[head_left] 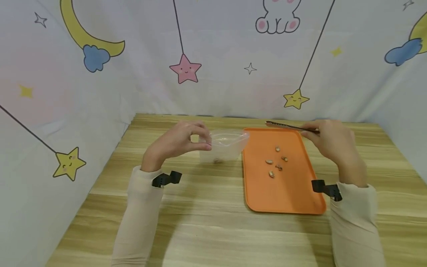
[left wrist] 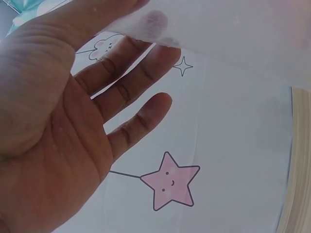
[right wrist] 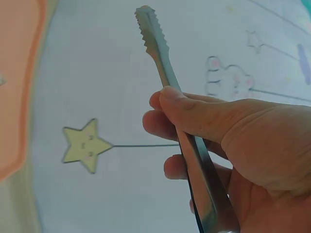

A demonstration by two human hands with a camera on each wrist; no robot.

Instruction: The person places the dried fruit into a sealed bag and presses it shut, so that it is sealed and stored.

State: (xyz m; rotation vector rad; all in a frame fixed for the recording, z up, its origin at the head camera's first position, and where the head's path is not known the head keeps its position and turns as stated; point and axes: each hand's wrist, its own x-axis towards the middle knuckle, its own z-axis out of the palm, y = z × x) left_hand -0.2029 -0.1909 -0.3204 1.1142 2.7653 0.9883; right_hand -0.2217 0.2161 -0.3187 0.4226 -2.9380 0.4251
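My left hand [head_left: 181,138] pinches the left side of the rim of a clear zip bag [head_left: 221,152] between thumb and fingers. The bag's mouth gapes a little, and a small brownish piece [head_left: 217,160] shows through near its bottom. In the left wrist view the bag's translucent film [left wrist: 233,43] spreads out from the thumb. My right hand [head_left: 335,142] grips metal tongs [right wrist: 154,39] with serrated tips, which are close together with nothing between them. The tongs point left above the far edge of an orange tray [head_left: 283,198]. Several small brown-and-white pieces [head_left: 278,167] lie on it.
The tray and the bag are side by side on a wood-grain table [head_left: 207,215]. A white curtain [head_left: 223,92] printed with stars and moons hangs behind the table and along both sides. Each wrist wears a black camera mount [head_left: 166,178].
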